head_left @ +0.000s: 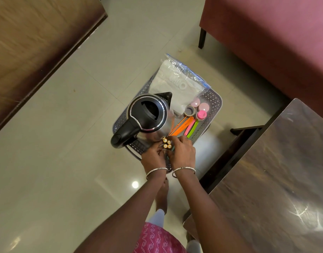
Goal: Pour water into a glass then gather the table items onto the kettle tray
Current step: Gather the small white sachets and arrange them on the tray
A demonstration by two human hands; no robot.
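Note:
A grey perforated tray point(214, 105) stands on the floor below me. On it sits a steel kettle point(148, 115) with a black lid and handle, a clear zip bag point(177, 83), a tape roll point(190, 111), small pink containers point(202, 107) and orange, pink and green strips point(186, 126). My left hand point(153, 156) and my right hand point(182, 152) meet at the tray's near edge, together holding a bundle of several gold-tipped batteries point(167, 143) upright beside the kettle base. No glass is in view.
A dark wooden table point(277, 179) fills the lower right, its leg close to the tray. A maroon sofa point(276, 37) is at the upper right, wooden furniture point(32, 44) at the upper left. Pale floor tiles point(65, 161) surround the tray.

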